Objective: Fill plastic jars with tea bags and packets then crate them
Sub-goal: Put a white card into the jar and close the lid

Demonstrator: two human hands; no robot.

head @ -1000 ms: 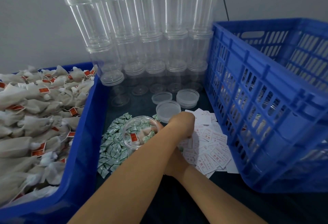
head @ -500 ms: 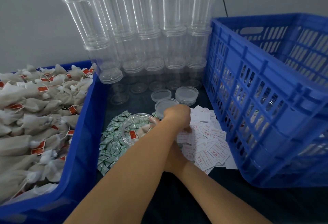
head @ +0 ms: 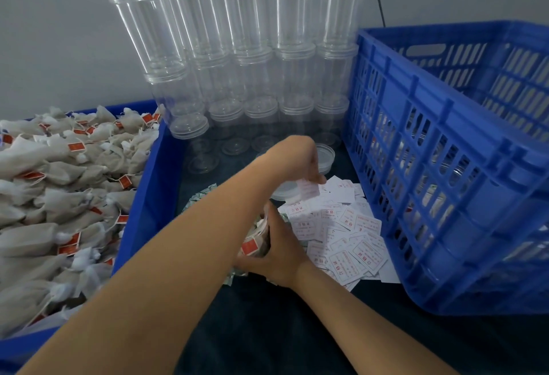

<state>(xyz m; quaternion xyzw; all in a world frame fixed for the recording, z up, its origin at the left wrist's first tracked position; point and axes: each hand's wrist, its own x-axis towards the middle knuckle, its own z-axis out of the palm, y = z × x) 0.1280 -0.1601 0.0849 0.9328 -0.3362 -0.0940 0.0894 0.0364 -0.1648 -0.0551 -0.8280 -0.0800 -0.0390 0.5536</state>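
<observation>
Behind hands (head: 277, 251) – stacked empty jars (head: 246, 57), blue crate (head: 445, 152) alongside

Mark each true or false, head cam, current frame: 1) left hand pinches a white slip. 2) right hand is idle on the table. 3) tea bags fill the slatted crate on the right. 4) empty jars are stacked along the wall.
1) True: the left hand pinches a white slip above the slip pile.
2) False: the right hand grips the jar being filled.
3) False: the tea bags fill the left bin, not the slatted crate.
4) True: the empty jars stand stacked against the wall.
</observation>
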